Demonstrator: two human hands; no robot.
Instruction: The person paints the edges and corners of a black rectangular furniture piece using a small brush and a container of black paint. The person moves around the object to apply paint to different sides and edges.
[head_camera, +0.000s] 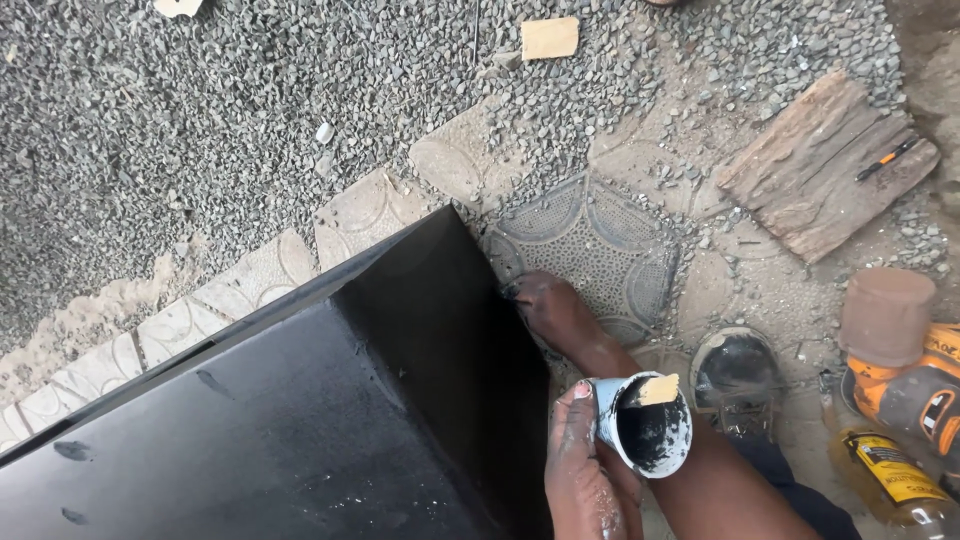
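Nearby, left hand (578, 470) grips paint can (645, 425); right hand (545, 300) fingertips press black panel (300, 420)

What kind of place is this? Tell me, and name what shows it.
Probably an outdoor work yard. The ground is loose gravel over patterned paving, with a rough wood block and an orange power tool nearby. The left hand holds a tin of black filler beside a black panel.

Patterned paving (600, 250) strewn with grey gravel (150, 130), weathered wood block (820, 165), black panel (300, 420), perhaps a sander (910, 390)
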